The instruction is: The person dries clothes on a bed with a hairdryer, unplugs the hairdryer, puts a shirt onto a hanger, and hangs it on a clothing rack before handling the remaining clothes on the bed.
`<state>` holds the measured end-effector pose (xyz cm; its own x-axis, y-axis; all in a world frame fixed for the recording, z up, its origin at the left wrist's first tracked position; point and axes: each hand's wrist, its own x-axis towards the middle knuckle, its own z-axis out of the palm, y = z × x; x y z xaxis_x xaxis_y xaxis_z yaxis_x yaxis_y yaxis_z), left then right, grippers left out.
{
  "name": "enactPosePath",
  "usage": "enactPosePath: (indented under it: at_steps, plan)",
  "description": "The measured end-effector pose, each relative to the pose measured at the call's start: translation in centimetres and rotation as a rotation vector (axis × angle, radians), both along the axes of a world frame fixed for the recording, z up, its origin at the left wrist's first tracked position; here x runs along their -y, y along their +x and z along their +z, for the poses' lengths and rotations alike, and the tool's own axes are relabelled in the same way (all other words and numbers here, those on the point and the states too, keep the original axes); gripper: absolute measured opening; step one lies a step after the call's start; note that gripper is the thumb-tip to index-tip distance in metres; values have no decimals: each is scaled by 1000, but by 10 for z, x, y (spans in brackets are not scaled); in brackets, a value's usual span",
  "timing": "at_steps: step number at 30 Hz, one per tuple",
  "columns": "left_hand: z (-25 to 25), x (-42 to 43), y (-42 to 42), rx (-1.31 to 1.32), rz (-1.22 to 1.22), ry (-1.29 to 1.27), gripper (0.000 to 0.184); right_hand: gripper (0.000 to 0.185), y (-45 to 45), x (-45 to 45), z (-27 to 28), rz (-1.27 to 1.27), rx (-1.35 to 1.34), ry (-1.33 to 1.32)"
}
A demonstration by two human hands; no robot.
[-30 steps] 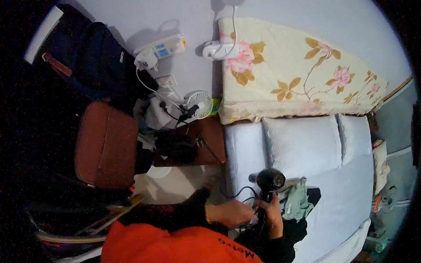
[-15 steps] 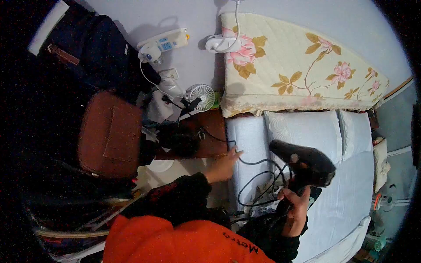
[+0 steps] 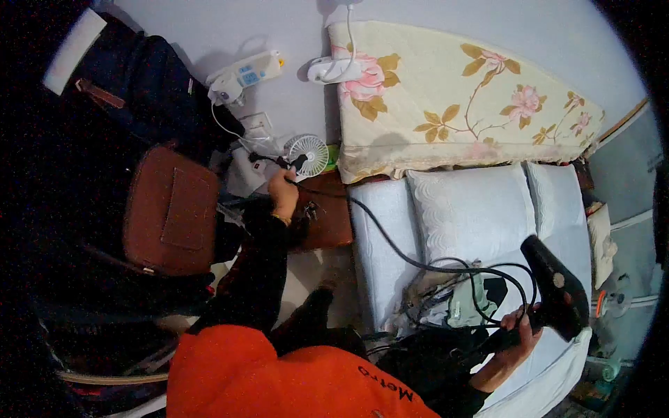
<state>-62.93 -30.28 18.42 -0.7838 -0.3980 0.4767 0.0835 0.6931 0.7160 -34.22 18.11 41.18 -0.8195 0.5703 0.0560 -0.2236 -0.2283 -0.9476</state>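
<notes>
My right hand (image 3: 514, 348) is wrapped round the handle of a black hair dryer (image 3: 557, 289), held over the bed's near right part. Its black cord (image 3: 397, 251) loops beside the handle and runs left across the bed to my left hand (image 3: 283, 195). That hand is closed on the cord near its end, above the brown bedside table (image 3: 327, 223). A small white fan (image 3: 307, 155) stands just behind my left fingers. Whether a plug is between those fingers is too small to tell. Keys (image 3: 311, 210) lie on the table beside the hand.
A white power strip (image 3: 251, 75) hangs on the wall, with a wall socket (image 3: 257, 125) below it. On the left are a brown bag (image 3: 171, 216) and a dark backpack (image 3: 150, 76). The bed has pale pillows (image 3: 470, 209) and a clothes pile (image 3: 453, 299).
My left hand has moved left and away from me, from the bed's edge to the bedside table. My right hand has carried the hair dryer rightward and nearer, and the cord is stretched out more.
</notes>
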Motion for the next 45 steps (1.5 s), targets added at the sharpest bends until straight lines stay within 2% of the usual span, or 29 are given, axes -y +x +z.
enactPosePath:
  at_steps: [2, 3, 4, 6, 7, 11, 15, 17, 18, 20, 21, 22, 25, 26, 27, 28, 30, 32, 34, 38, 39, 40, 43, 45]
  plan:
    - [50, -1, 1, -139, 65, -74, 8, 32, 8, -10, -14, -50, 3, -12]
    - [37, 12, -12, -318, 76, -93, 6, 30, 12, -12, -20, -160, 87, 1]
    - [49, 15, -14, -323, 71, -96, 6, 28, 17, -15, -27, -271, 170, 12]
    - [77, 17, -10, -222, 82, -80, 6, 24, 33, -35, -51, -251, 212, 8]
    - [90, 16, -8, -123, 217, -224, 9, 22, 40, -43, -67, -281, 248, -28]
    - [126, 20, -10, -75, 35, -47, 17, 18, 70, -61, -107, -327, 283, -183]
    - [190, -31, 18, 80, 54, -224, 16, 11, 97, -72, -135, -277, 237, -302]
    - [207, -55, 28, 214, -187, -339, 15, 10, 104, -68, -131, -203, 193, -406]
    - [216, -67, 33, 211, -203, -340, 15, 10, 102, -66, -128, -219, 189, -406]
    - [233, -95, 48, 306, -417, -220, 16, 18, 103, -67, -127, -225, 151, -372]
    - [246, -111, 59, 259, -417, -407, 12, 23, 104, -69, -126, -204, 143, -366]
    - [255, -118, 64, 256, -437, -410, 12, 23, 100, -67, -121, -225, 140, -368]
    - [268, -135, 72, 442, -910, -446, 14, 28, 88, -61, -113, -157, 139, -389]
    - [273, -145, 79, 439, -957, -439, 14, 30, 86, -62, -113, -158, 172, -361]
    - [281, -153, 89, 622, -1106, -413, 16, 31, 83, -57, -105, -172, 194, -369]
    - [284, -159, 99, 806, -1239, -392, 18, 32, 77, -49, -99, -175, 213, -381]
    - [259, -165, 114, 746, -1227, -484, 18, 26, 68, -33, -79, -51, 191, -338]
    - [231, -165, 129, 118, -1192, -762, 14, 33, 61, -24, -69, 14, 186, -388]
    - [221, -179, 152, 217, -1284, -661, 14, 36, 56, -21, -70, 96, 224, -362]
    - [205, -212, 207, 483, -1358, -101, 11, 39, 46, -4, -59, 213, 248, -335]
    - [192, -220, 215, 425, -1340, -51, 13, 40, 42, 2, -56, 270, 256, -333]
    - [187, -226, 224, 490, -1321, 84, 17, 42, 37, 10, -51, 325, 265, -332]
    - [184, -240, 239, 533, -1252, 76, 27, 41, 24, 28, -48, 392, 309, -310]
    - [174, -242, 244, 237, -1190, 56, 39, 40, 17, 39, -52, 460, 353, -245]
